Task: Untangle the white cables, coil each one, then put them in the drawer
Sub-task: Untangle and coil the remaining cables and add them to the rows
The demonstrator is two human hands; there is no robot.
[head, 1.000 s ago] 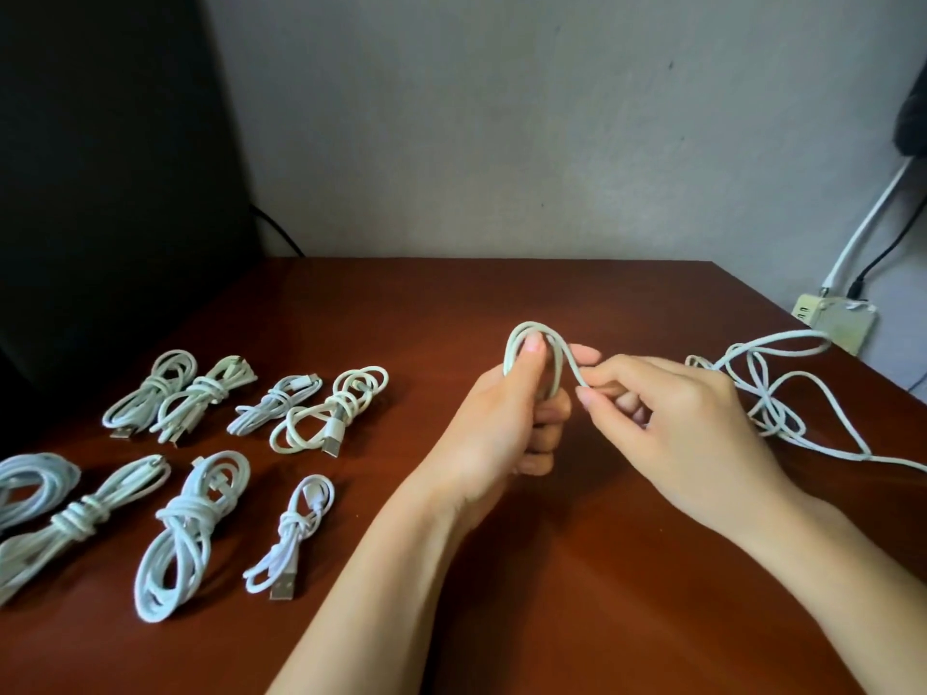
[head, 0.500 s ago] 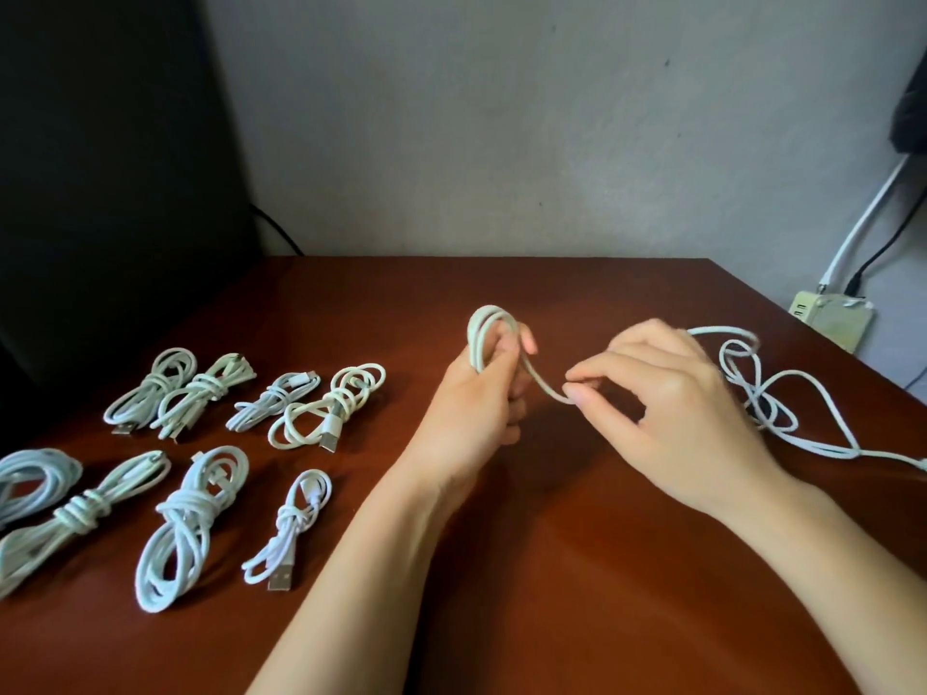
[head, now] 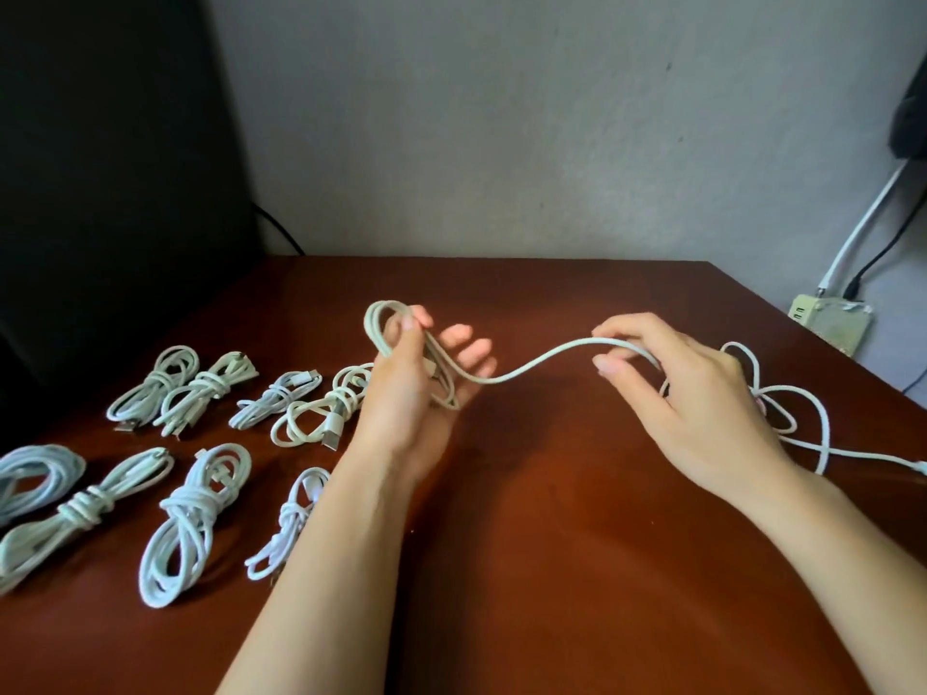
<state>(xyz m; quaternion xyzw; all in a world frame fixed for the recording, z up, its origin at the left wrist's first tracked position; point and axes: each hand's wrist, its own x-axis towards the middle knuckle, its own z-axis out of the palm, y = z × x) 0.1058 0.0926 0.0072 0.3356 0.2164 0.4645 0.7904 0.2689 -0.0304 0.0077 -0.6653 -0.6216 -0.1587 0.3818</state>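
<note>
A white cable (head: 526, 371) spans between my hands above the brown table (head: 552, 544). My left hand (head: 411, 388) holds a small coil of it, thumb pressing the loops against the palm, other fingers spread. My right hand (head: 687, 393) pinches the same cable further along between thumb and fingers. Behind my right hand the rest of the cable lies in a loose tangle (head: 782, 408), its end trailing toward the right edge. No drawer is in view.
Several coiled white cables (head: 190, 519) lie in two rows on the left half of the table. A dark panel (head: 100, 193) stands at the back left. A power strip (head: 832, 323) with plugged cords sits off the table's right rear corner.
My hands have drawn apart. The left moved left with its coil, the right moved right, and a longer stretch of cable now hangs between them.
</note>
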